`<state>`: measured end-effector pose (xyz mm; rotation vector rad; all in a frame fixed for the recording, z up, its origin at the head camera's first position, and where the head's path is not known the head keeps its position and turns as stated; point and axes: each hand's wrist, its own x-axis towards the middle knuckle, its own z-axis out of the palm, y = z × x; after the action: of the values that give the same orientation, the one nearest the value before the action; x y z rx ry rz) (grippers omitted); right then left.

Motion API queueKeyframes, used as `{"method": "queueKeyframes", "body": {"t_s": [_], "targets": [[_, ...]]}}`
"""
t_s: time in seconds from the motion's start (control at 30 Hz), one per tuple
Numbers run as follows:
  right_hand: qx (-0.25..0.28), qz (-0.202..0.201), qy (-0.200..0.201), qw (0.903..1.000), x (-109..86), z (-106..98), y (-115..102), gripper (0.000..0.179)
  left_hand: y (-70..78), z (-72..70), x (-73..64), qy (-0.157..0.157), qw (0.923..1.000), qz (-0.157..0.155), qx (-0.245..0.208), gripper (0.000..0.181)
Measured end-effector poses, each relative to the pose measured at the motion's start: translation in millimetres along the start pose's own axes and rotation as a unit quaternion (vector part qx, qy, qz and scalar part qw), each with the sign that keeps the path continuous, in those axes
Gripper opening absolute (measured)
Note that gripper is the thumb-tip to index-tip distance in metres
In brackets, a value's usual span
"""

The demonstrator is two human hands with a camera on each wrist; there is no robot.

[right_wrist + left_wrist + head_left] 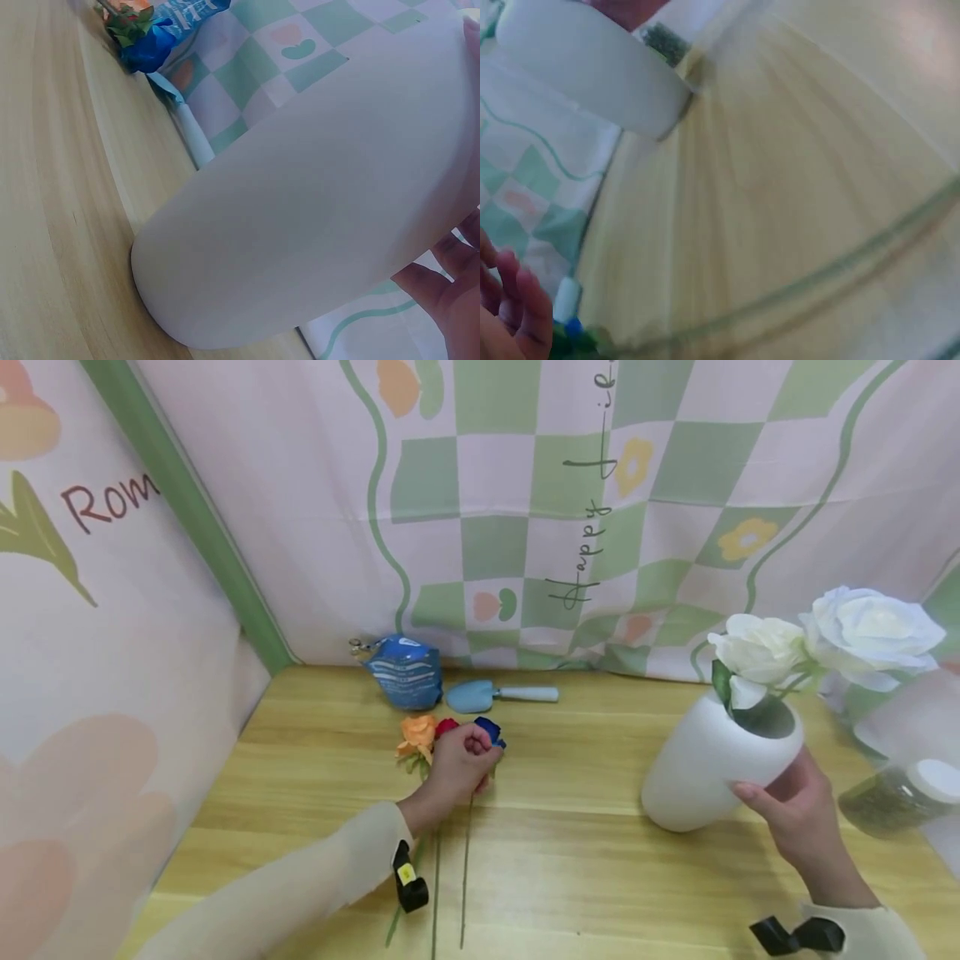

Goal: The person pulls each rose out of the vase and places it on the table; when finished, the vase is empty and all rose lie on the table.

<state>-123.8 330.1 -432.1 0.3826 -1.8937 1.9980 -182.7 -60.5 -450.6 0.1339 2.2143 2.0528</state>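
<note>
My right hand point(802, 814) grips a white vase point(705, 768) near its mouth, thumb on the near side and the other fingers behind. The vase leans to the right, its base at the tabletop, with two white roses point(873, 635) standing in it. My left hand point(457, 760) is over the flowers lying on the table, its fingers loosely bent and nothing seen between them in the left wrist view. Around it are an orange rose point(417, 733), a partly covered red rose point(446, 727) and a blue rose point(489, 728). Their long stems point(465, 877) run toward the near edge.
Behind the flowers stand a blue bag point(408, 672) and a small light-blue trowel point(472, 696) lying flat. A jar with a white lid point(937, 779) is at the right, beyond the right hand. A printed curtain point(495, 543) hangs along the table's back edge.
</note>
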Motion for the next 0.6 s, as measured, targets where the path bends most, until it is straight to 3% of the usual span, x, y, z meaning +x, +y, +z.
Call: {"method": "queueKeyframes", "body": {"t_s": [0.23, 0.6], "targets": [[-0.012, 0.003, -0.009, 0.9999, 0.6, 0.9, 2.3, 0.072, 23.8, 21.7, -3.8, -0.041, 0.9982, 0.031, -0.031, 0.009], [0.027, -0.008, -0.003, 0.9996, 0.9, 2.5, 1.4, 0.069, 64.6, 76.2, 4.3, -0.097, 0.9876, 0.115, -0.045, 0.009]]}}
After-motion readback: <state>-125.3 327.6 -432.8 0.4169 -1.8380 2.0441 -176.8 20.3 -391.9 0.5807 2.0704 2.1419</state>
